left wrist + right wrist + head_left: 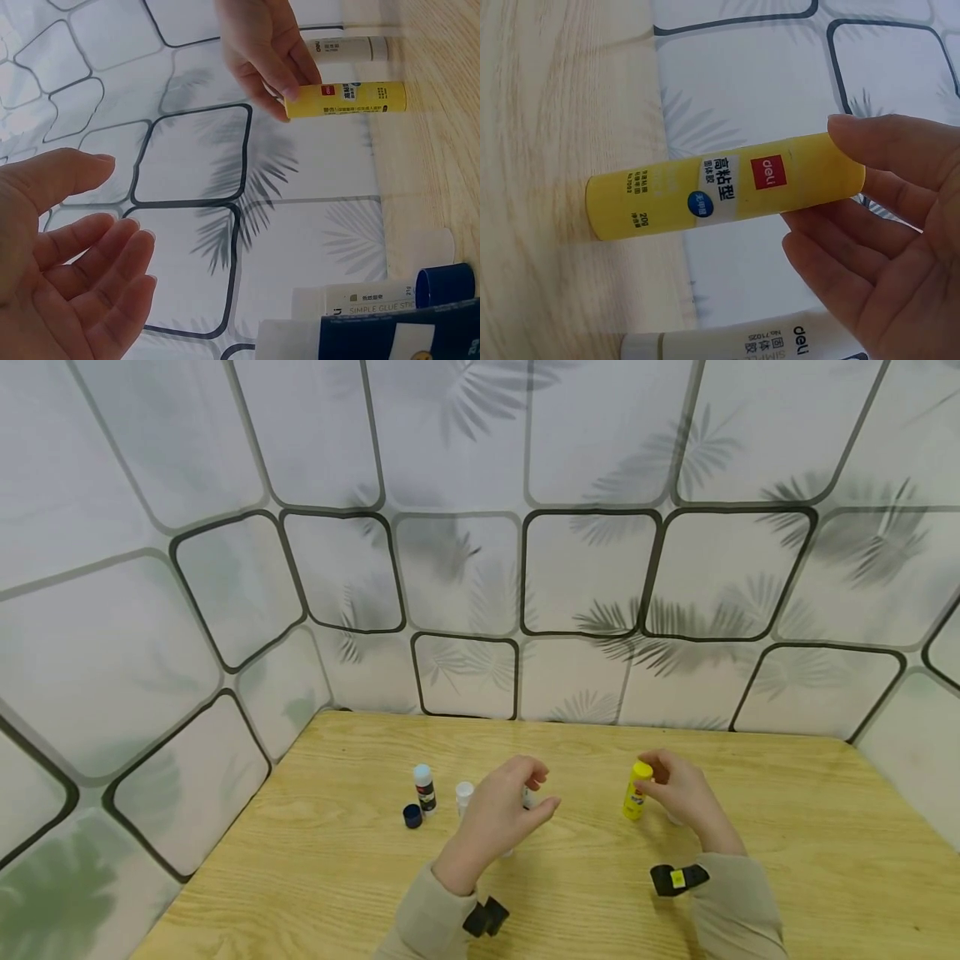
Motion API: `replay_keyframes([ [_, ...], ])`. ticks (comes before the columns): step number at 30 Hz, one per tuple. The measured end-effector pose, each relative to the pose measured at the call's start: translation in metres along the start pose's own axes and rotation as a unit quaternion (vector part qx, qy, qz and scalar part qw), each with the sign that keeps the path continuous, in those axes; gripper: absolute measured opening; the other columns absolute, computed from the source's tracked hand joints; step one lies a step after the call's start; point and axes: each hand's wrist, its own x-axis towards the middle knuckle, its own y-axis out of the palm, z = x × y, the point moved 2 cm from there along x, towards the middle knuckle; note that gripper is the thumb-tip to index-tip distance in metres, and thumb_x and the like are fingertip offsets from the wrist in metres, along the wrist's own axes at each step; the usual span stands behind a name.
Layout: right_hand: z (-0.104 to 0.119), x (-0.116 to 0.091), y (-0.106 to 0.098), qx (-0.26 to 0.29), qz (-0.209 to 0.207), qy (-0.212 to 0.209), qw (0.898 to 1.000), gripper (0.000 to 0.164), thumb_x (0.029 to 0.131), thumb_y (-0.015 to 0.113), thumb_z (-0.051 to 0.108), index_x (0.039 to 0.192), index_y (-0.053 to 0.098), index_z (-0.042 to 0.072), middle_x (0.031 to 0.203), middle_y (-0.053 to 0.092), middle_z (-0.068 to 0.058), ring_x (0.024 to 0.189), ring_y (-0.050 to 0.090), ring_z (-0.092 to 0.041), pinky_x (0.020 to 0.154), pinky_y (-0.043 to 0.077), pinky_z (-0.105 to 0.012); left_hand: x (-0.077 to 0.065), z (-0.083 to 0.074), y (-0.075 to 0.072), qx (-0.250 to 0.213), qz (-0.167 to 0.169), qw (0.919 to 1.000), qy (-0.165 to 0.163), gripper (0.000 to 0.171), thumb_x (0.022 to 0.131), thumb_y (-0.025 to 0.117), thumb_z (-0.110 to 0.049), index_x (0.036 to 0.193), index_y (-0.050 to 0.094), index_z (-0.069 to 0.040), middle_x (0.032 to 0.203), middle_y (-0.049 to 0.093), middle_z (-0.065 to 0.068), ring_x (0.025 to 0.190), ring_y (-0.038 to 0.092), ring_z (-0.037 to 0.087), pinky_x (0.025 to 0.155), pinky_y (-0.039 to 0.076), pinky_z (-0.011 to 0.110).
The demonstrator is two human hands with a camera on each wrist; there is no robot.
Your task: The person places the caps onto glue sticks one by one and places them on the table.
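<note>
My right hand [686, 793] pinches the top end of a yellow glue stick [634, 797] between thumb and fingers. In the right wrist view this yellow tube [727, 184] carries a red deli label and stands upright on the table. Just beside it is a white glue stick [757, 339], mostly behind the hand in the head view. My left hand [495, 810] hovers with relaxed, apart fingers and holds nothing. Beneath and beside it stands a white-topped glue stick [464, 793], partly covered by the hand.
To the left stands a dark-labelled glue stick [425, 792] with a pale blue top, a dark blue cap [412, 816] lying next to it. All stand on a wood-grain table [330, 877]. A patterned white curtain [465, 568] rises behind its far edge.
</note>
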Motion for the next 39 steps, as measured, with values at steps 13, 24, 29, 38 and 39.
replay_keyframes([
  [13,0.017,-0.007,-0.011,0.000,-0.052,-0.062,0.997,0.042,0.086,0.059,0.022,0.116,0.049,-0.005,0.114,0.051,-0.025,0.105,0.047,-0.038,0.089,0.037,-0.047,0.000,0.000,-0.002,0.002,0.005,1.0000,-0.003,0.027,0.080,0.066,-0.023,0.101,0.057,-0.008,0.089,0.056,-0.001,0.077,0.054,0.008,0.065,0.044,0.018],
  [24,0.039,-0.016,-0.018,-0.009,-0.049,-0.082,0.995,0.044,0.086,0.058,0.028,0.116,0.051,-0.002,0.115,0.052,-0.022,0.107,0.046,-0.037,0.089,0.036,-0.048,-0.001,0.003,-0.005,0.008,0.000,0.9999,0.009,0.025,0.079,0.067,-0.021,0.098,0.058,-0.007,0.088,0.057,0.001,0.078,0.054,0.009,0.067,0.044,0.020],
  [29,0.048,-0.020,-0.019,-0.023,-0.045,-0.085,0.995,0.046,0.086,0.058,0.031,0.118,0.050,-0.001,0.115,0.052,-0.022,0.107,0.045,-0.038,0.087,0.035,-0.051,-0.002,0.008,-0.010,0.023,0.003,0.9997,0.003,0.027,0.080,0.066,-0.023,0.099,0.058,-0.007,0.090,0.058,0.002,0.080,0.055,0.012,0.068,0.045,0.023],
  [38,0.052,-0.026,-0.016,-0.037,-0.045,-0.124,0.991,0.044,0.082,0.063,0.026,0.113,0.054,-0.004,0.109,0.056,-0.020,0.102,0.049,-0.036,0.083,0.037,-0.052,-0.004,0.025,-0.021,-0.014,0.096,0.9928,-0.070,0.035,0.080,0.066,-0.025,0.107,0.057,-0.004,0.104,0.056,0.006,0.095,0.053,0.019,0.078,0.044,0.031],
  [39,0.052,-0.026,-0.016,-0.039,-0.045,-0.126,0.990,0.044,0.082,0.063,0.026,0.113,0.054,-0.004,0.108,0.056,-0.020,0.101,0.049,-0.036,0.083,0.037,-0.052,-0.004,0.028,-0.022,-0.016,0.103,0.9916,-0.076,0.036,0.080,0.066,-0.024,0.108,0.057,-0.005,0.105,0.056,0.006,0.096,0.052,0.019,0.079,0.044,0.032],
])
